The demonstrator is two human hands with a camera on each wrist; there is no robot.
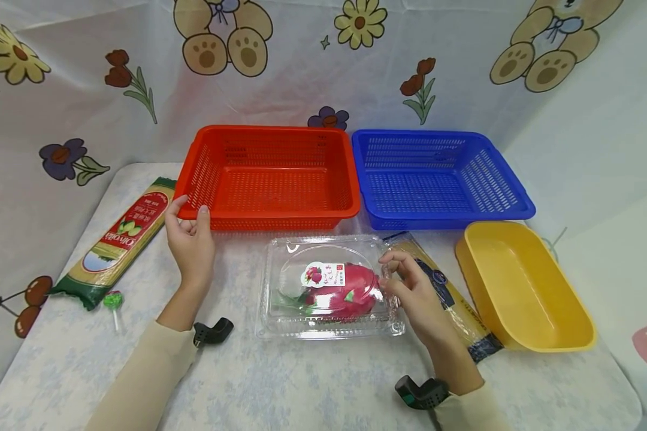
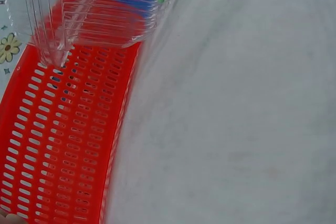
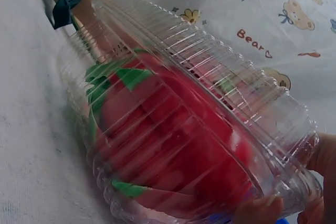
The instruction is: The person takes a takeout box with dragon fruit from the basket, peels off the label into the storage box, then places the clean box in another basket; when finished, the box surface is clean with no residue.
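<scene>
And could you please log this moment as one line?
left hand: at red basket corner | right hand: grips clear box edge | boxed: dragon fruit

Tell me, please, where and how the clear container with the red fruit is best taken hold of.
I would pinch the clear container by its right-hand rim, coming from the right: that thin edge juts out past the raised lid, giving thumb and fingers something narrow, and the right hand grips there.
</scene>
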